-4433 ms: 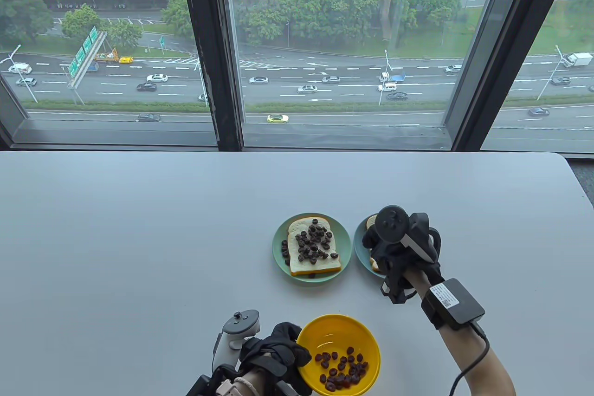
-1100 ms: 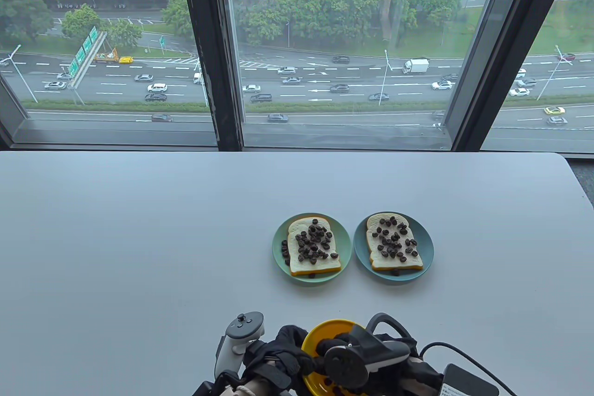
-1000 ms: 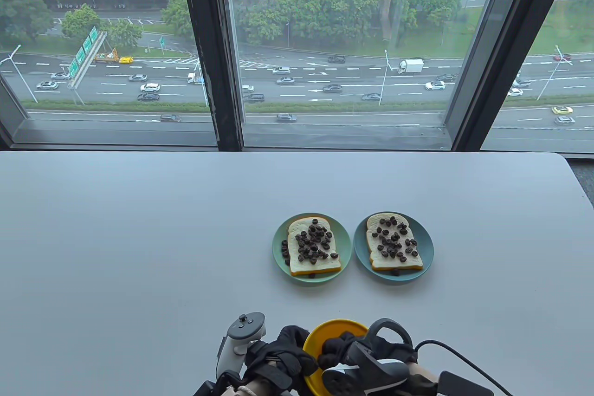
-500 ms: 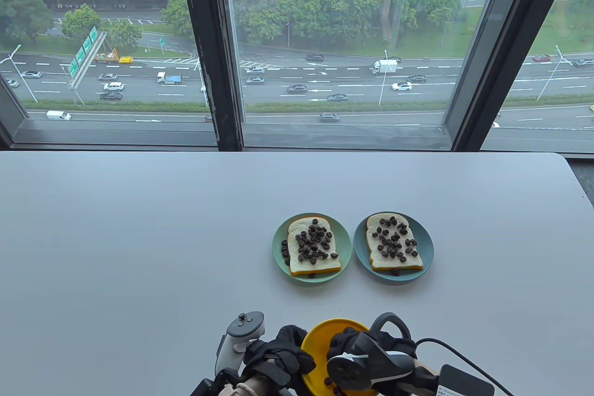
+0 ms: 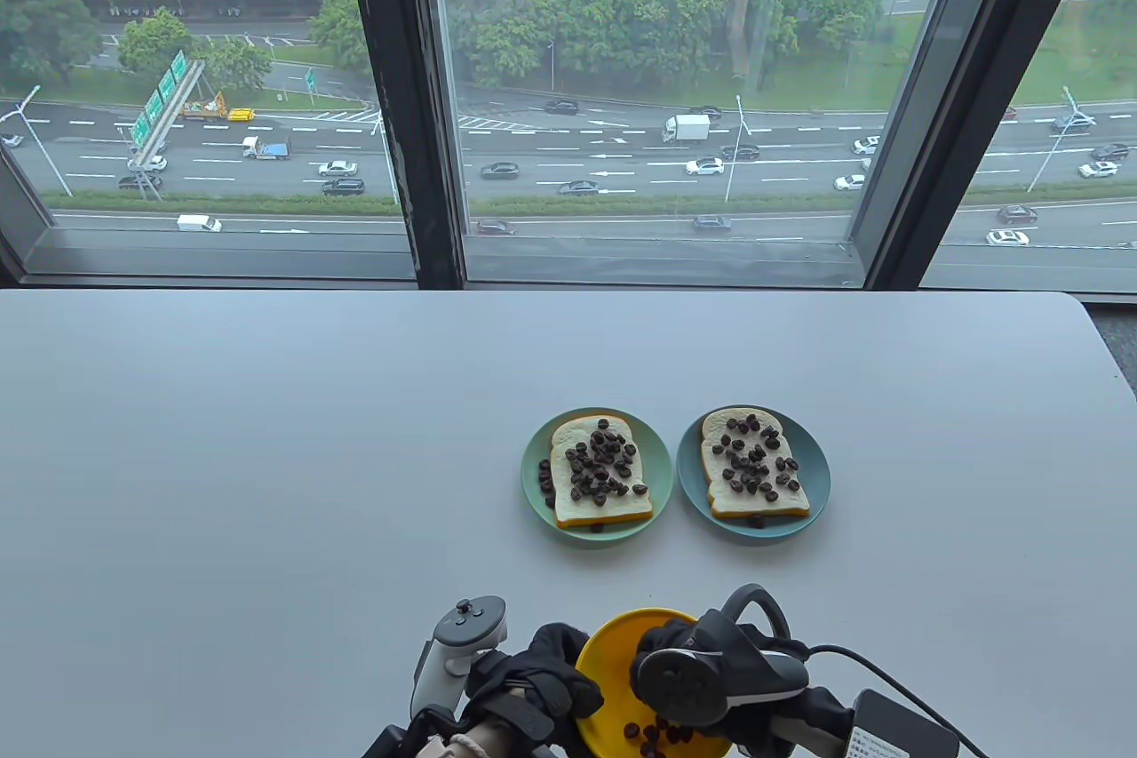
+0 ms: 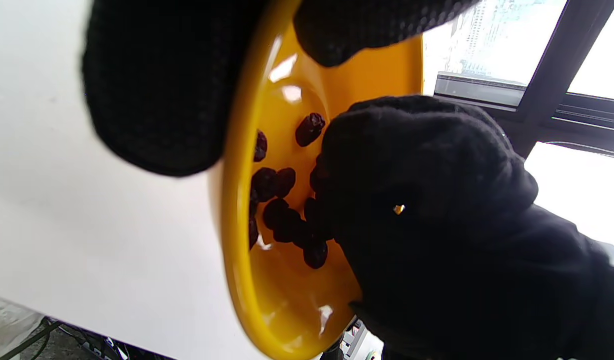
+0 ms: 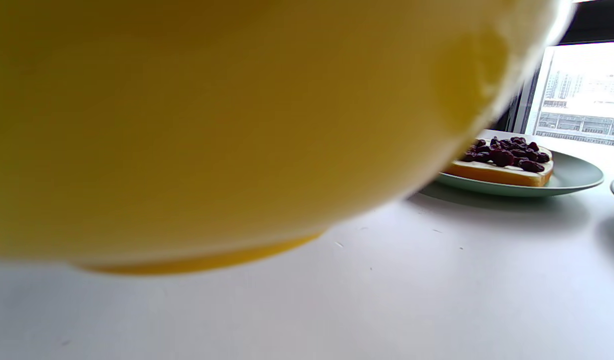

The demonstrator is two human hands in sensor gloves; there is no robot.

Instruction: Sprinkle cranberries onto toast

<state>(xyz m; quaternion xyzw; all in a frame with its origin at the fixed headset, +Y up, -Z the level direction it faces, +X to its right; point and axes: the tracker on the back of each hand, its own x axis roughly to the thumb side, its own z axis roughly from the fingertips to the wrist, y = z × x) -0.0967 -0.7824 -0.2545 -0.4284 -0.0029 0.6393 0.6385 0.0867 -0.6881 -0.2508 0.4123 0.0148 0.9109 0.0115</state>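
Note:
A yellow bowl [image 5: 608, 651] stands at the table's near edge with dark cranberries [image 5: 657, 733] in it. My left hand [image 5: 555, 674] grips the bowl's left rim, thumb inside and fingers outside in the left wrist view [image 6: 267, 60]. My right hand [image 5: 688, 660] reaches into the bowl. In the left wrist view its bunched fingers [image 6: 386, 190] press on the cranberries [image 6: 282, 210]. Two toasts covered with cranberries lie beyond the bowl. The left toast [image 5: 600, 474] is on a green plate [image 5: 533, 487]. The right toast [image 5: 753, 466] is on a blue plate [image 5: 819, 482].
The right wrist view is mostly filled by the bowl's outer wall [image 7: 212, 125], with the left toast [image 7: 506, 162] on its plate [image 7: 576, 177] behind. A few cranberries lie on the plates beside the toasts. The window frame [image 5: 417, 127] runs along the table's far edge.
My right hand left the right toast, which now carries cranberries, and came back into the yellow bowl. In the last half second it shifted slightly up and right. The left hand kept its grip.

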